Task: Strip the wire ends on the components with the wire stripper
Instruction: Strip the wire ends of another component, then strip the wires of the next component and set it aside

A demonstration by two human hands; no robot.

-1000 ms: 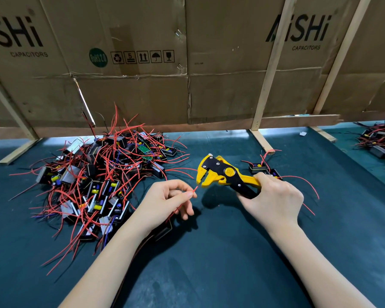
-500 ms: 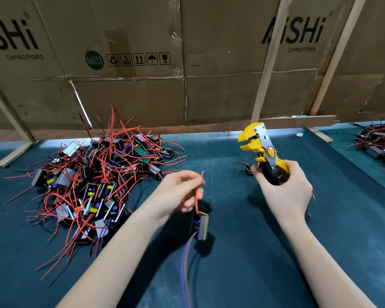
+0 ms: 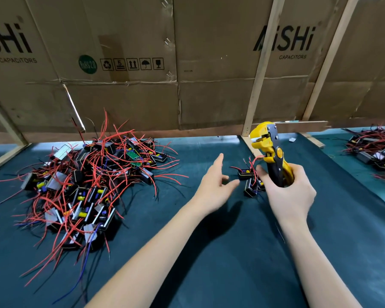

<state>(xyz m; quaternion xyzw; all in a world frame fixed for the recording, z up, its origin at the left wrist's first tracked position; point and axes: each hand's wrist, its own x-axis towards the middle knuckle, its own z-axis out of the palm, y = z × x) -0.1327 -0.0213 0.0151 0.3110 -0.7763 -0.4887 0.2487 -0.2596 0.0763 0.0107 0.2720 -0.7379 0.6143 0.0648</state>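
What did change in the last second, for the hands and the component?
The left hand let go of the red wire and now is open, beside the small group of components on the right. The right hand swung the stripper from pointing left to upright. The big pile stayed as it was.
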